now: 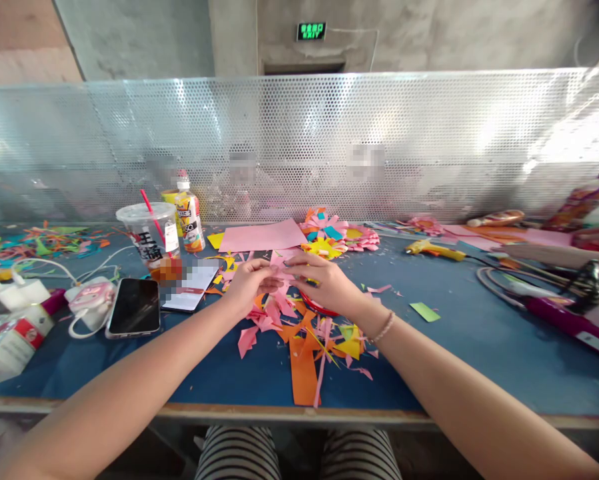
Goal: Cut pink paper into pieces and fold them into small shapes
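Both hands meet over a heap of cut paper in the middle of the blue table. Between my fingertips is a small piece of pink paper (280,265). My left hand (252,283) pinches its left side, and my right hand (324,280) grips it from the right. Under them lie pink paper scraps (274,310), orange paper strips (304,370) and yellow scraps (350,343). Something red and curved (322,305) shows partly beneath my right hand. Just beyond are a pink paper sheet (262,235) and layered paper flowers (324,230).
To the left stand a plastic cup (146,233) with a red straw and a drink bottle (189,217), near two phones (134,307) and chargers (26,290). A yellow glue gun (434,251) and purple power strip (574,327) lie right. Another person's arm (559,255) reaches in. A perforated metal screen (299,133) rises behind.
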The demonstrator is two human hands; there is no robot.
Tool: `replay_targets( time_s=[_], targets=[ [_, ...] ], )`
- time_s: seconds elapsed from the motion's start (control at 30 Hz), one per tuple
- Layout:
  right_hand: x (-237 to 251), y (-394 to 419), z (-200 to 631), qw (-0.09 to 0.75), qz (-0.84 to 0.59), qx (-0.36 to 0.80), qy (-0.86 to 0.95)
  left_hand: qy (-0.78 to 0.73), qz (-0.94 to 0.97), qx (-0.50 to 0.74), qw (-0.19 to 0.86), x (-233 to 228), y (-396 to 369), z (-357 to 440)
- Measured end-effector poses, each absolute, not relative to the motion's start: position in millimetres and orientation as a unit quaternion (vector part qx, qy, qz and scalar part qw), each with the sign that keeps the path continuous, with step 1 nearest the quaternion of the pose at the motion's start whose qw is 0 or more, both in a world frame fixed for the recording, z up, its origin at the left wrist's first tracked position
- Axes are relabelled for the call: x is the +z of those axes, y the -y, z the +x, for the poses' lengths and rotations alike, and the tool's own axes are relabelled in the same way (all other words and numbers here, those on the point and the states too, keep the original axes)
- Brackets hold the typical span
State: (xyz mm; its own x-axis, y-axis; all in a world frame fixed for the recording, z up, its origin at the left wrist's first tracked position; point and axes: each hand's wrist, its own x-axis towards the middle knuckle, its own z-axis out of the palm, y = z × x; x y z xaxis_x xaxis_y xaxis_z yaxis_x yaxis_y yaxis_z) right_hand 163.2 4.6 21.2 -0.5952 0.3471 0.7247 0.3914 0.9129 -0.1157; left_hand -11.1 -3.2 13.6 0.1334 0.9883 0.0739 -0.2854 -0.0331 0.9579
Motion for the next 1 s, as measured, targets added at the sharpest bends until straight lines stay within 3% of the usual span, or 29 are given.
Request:
replay_targets(
  time_s=[0.37, 0.67, 1.0],
  targets=[
    [17.0, -8.1, 161.1, 0.45, -0.235, -0.028, 0.861, -0.364, 0.496, 0.559, 0.556, 11.4, 3.7, -9.7],
    [17.3, -6.9, 161.9, 0.428, -0.236, -0.019, 0.872, -0.366, 0.477, 0.552, 0.578, 14.1, 5.7, -9.4],
    [18.6, -6.8, 161.5, 0.426, -0.266, -0.004, 0.865, -0.38, 0.548, 0.545, 0.508, 11.8, 5.8, -8.5]
  ],
)
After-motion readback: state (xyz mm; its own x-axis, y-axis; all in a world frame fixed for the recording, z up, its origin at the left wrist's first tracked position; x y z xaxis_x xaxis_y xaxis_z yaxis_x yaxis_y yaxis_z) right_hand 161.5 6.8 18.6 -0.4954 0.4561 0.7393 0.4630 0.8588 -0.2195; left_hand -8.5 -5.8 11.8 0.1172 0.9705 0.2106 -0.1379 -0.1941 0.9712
